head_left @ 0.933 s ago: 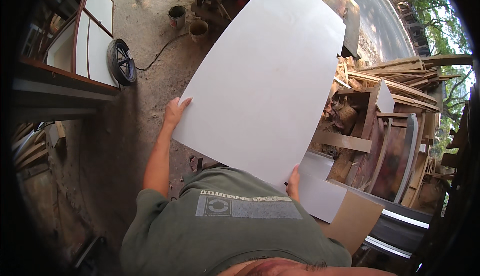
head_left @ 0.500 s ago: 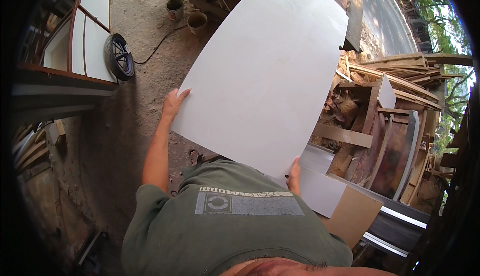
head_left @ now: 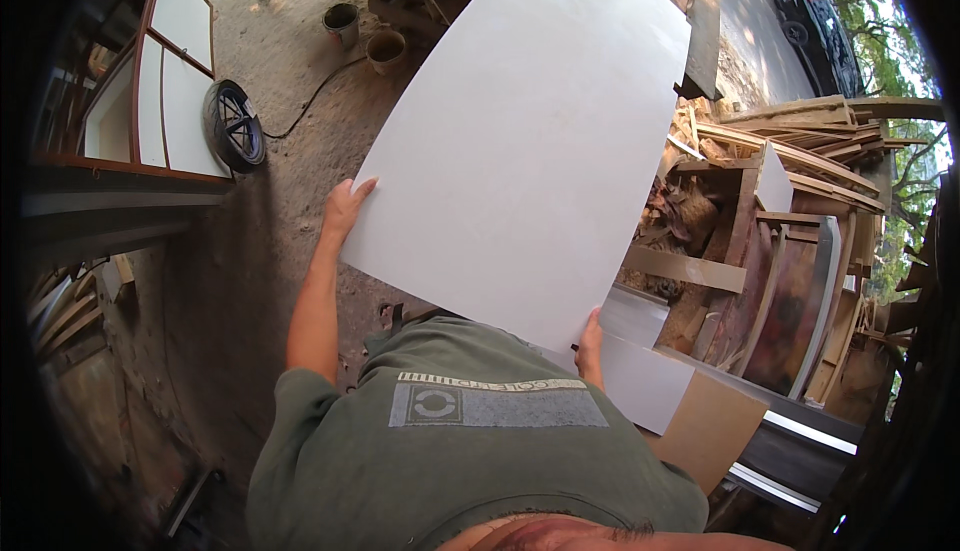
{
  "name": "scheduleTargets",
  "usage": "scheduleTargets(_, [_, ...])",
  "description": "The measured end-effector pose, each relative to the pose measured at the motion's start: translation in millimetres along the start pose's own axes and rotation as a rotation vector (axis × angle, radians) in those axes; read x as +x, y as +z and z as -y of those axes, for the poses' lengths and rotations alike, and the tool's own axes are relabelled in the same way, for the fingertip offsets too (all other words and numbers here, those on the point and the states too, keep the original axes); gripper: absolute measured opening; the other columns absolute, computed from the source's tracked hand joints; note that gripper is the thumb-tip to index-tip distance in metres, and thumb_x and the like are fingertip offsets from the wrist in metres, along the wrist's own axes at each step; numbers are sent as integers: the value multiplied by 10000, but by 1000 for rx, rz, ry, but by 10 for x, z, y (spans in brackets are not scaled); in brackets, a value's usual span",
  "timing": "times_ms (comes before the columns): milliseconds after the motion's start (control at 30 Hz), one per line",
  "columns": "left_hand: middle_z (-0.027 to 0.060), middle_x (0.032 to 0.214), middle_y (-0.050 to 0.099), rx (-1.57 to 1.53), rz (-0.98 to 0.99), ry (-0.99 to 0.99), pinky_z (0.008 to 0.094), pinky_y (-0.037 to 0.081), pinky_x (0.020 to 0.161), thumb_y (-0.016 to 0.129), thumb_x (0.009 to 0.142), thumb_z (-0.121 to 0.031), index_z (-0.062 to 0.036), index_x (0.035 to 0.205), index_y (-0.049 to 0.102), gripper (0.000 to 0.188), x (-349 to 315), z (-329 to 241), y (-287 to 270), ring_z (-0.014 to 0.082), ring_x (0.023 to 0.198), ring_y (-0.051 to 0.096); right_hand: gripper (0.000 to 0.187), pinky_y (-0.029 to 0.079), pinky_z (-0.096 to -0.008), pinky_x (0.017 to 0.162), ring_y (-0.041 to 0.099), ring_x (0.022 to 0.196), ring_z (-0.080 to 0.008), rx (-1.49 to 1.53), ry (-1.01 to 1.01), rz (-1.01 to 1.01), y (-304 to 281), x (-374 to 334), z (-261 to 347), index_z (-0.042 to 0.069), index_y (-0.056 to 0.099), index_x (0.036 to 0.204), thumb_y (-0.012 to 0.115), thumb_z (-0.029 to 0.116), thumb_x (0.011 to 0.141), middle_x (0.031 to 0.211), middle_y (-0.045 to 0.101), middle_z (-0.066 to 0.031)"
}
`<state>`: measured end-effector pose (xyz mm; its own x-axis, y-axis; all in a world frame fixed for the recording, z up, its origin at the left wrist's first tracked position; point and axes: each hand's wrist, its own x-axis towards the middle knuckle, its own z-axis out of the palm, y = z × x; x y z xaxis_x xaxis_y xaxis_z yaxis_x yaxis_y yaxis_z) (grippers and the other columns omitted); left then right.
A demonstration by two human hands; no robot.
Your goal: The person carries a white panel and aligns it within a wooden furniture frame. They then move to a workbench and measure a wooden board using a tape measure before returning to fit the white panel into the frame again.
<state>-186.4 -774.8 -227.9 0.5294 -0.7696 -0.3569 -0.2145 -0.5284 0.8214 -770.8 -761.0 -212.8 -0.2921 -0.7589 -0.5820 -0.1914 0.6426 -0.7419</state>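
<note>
A large white board [head_left: 525, 141] stretches away from my body, its near edge close to my waist. My left hand [head_left: 345, 209] grips its left edge near the corner, thumb on top and the other fingers mostly hidden beneath. On the near right side, my right hand [head_left: 590, 344] holds the board's edge, and part of that hand is behind it. Under the right hand, smaller sheets lie to the right, one white [head_left: 655, 391] and one brown [head_left: 712, 426].
A spoked wheel [head_left: 236, 126] leans against a white cabinet with brown trim [head_left: 180, 101] at left. Two buckets [head_left: 385, 51] stand on the ground beyond the board. Scrap wood [head_left: 800, 156] and frames [head_left: 785, 301] crowd the right. A black car [head_left: 815, 31] is on the road.
The view has shifted slightly, and more of the black car shows at the upper right. Both hands keep their hold on the white board, which has barely moved.
</note>
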Motion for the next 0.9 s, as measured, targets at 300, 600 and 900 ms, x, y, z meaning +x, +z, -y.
scheduleTargets(300, [167, 769, 652, 22, 40, -37, 391, 506, 643, 630, 880, -680, 64, 895, 628, 744, 148, -114, 48, 230, 673, 638, 815, 531, -346, 866, 674, 1005, -237, -28, -9, 10, 29, 114, 143, -118, 628, 1205, 356, 632, 1033, 1131, 700, -178])
scheduleTargets(600, [188, 834, 690, -7, 41, -13, 395, 533, 691, 632, 886, -670, 93, 998, 644, 771, 324, -191, 115, 247, 727, 681, 805, 522, -347, 874, 666, 1003, -228, -61, 9, -8, 88, 242, 349, -111, 641, 1191, 358, 626, 1036, 1118, 704, -161])
scheduleTargets(900, [185, 826, 697, 37, 47, -24, 393, 526, 692, 633, 890, -659, 66, 1007, 658, 735, 537, -403, 168, 254, 729, 683, 799, 506, -345, 917, 655, 1061, -231, -38, -3, -28, 150, 517, 477, -112, 629, 1217, 363, 619, 1037, 1166, 692, -169])
